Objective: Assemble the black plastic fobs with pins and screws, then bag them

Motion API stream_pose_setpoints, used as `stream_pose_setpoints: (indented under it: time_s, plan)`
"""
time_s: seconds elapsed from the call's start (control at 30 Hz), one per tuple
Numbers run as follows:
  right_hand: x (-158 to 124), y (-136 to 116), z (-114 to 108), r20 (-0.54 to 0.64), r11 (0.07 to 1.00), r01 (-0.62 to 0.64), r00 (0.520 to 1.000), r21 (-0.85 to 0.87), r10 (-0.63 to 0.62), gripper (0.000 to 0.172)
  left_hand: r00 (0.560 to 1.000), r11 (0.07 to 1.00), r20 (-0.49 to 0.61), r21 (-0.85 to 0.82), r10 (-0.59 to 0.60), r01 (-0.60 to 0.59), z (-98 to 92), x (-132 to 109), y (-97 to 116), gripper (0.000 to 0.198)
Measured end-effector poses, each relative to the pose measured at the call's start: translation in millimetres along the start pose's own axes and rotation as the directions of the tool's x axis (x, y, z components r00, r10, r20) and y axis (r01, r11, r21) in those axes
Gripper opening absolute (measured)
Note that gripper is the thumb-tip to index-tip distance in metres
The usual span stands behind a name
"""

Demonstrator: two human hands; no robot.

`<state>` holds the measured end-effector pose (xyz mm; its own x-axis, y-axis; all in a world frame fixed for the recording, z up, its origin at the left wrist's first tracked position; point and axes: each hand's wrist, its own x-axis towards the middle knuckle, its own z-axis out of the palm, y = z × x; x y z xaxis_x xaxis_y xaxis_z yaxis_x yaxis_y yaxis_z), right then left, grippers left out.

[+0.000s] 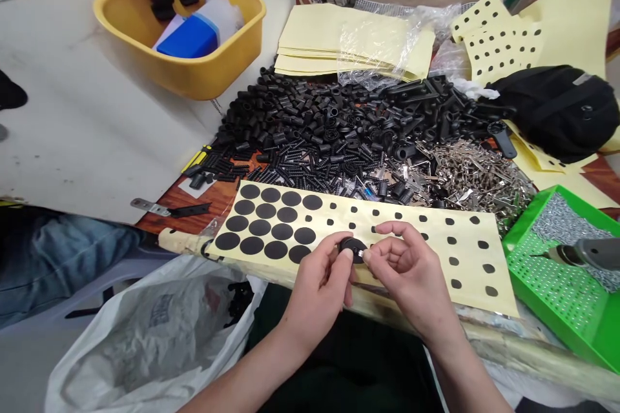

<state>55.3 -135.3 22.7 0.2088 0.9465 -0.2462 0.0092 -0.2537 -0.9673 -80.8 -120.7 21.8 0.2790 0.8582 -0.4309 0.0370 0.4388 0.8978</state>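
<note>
Over the yellow backing sheet (pixel 471 300), my left hand (pixel 317 277) grips a small round black plastic part (pixel 345 244) between thumb and fingers. My right hand (pixel 414 277) pinches a small shiny metal piece (pixel 361 253) against the part's right side; its exact shape is too small to make out. Behind the part, a black disc sticker (pixel 359 249) shows partly between my hands. Rows of black disc stickers (pixel 260 228) cover the sheet's left end. Small dark spots dot the sheet's right side.
Beyond the sheet lie heaps of black plastic parts (pixel 310 110) and metal clips (pixel 475 174). A green basket (pixel 537 284) of screws, with a screwdriver tool (pixel 591 253) over it, stands right. A yellow bin (pixel 194 74) hangs upper left; a white sack (pixel 145 335) opens below.
</note>
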Motion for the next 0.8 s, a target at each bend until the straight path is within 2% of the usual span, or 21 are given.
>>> stream_pose_setpoints:
  time_s: [0.23, 0.37, 0.43, 0.53, 0.6, 0.7, 0.8]
  plan:
    - [1, 1, 4, -0.030, 1.000, -0.018, 0.999, -0.011, 0.018, 0.044, 0.999, 0.998, -0.007, 0.043, 0.036, -0.035, -0.7, 1, -1, 0.033]
    - [2, 5, 2, -0.043, 0.993, -0.008, 0.999, -0.116, 0.003, 0.039, 0.999, 0.998, 0.014, 0.033, 0.045, -0.045, -2.0, 0, 1, 0.032]
    - [2, 6, 0, -0.017, 0.989, 0.016, 1.000, -0.144, -0.019, 0.034, 0.999, 0.999, 0.032, 0.018, 0.027, -0.028, -3.1, 0, 3, 0.032]
    - [0, 4, -3, 0.064, 0.995, 0.055, 0.997, -0.089, -0.049, 0.028, 0.997, 1.000, 0.076, -0.008, -0.009, 0.010, -5.3, -2, 5, 0.031]
    - [-3, 0, -4, 0.102, 0.999, 0.026, 0.995, -0.047, -0.021, 0.027, 0.993, 0.999, 0.120, -0.028, -0.016, 0.019, -7.6, -4, 4, 0.029]
    - [-10, -4, -3, 0.110, 0.996, -0.093, 0.989, -0.009, 0.094, 0.028, 0.984, 0.999, 0.177, -0.032, -0.017, 0.023, -12.6, -8, 4, 0.027]
    - [-13, 2, 3, 0.175, 0.989, -0.148, 0.974, 0.004, 0.146, 0.034, 0.978, 0.999, 0.204, 0.001, -0.053, 0.054, -23.2, -13, 7, 0.028]
